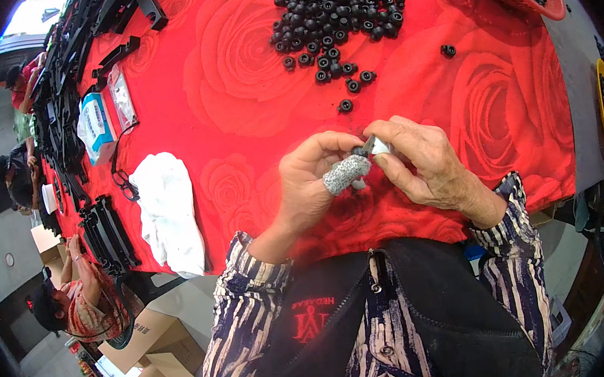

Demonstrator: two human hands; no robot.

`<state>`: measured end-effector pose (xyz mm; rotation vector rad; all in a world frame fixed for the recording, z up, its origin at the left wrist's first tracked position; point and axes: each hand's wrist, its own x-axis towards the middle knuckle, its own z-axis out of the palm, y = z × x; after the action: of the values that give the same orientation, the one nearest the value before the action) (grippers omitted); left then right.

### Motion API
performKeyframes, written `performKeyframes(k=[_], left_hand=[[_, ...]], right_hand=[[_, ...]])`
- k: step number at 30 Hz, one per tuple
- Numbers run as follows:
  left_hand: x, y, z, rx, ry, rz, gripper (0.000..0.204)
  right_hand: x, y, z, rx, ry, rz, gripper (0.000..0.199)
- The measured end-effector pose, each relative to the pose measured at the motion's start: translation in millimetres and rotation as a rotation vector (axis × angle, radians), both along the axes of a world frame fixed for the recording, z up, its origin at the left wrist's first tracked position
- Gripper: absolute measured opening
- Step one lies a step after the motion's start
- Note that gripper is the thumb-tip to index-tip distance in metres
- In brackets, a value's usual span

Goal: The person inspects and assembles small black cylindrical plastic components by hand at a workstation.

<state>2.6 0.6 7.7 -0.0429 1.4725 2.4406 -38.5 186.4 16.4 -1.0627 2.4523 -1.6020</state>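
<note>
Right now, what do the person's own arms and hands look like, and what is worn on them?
Both forearms wear loose long sleeves striped in dark navy and cream, pushed up short of the wrists. The left hand has a grey speckled knitted cot over one finger. The right hand is bare, with no glove, ring or watch visible.

Over a red rose-print tablecloth (238,115), the left hand (310,180), one finger in a grey cot (344,174), and right hand (422,163) pinch a small dark part (368,144) together, below a pile of black rings (334,17).
</note>
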Motion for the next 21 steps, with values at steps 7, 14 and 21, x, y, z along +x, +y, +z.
performKeyframes(k=[7, 14, 21], left_hand=[[0.5, -0.8, 0.6, 0.012, -0.006, 0.004, 0.024], [0.4, -2.5, 0.0, -0.015, -0.006, 0.012, 0.023], [-3.0, -6.5, 3.2, -0.264, 0.230, 0.150, 0.025]], right_hand=[[0.3, -1.0, 1.6, 0.016, -0.004, -0.001, 0.026], [0.5, -0.6, 2.3, 0.013, -0.035, 0.035, 0.025], [-1.8, -2.5, -4.7, -0.009, 0.070, -0.100, 0.027]])
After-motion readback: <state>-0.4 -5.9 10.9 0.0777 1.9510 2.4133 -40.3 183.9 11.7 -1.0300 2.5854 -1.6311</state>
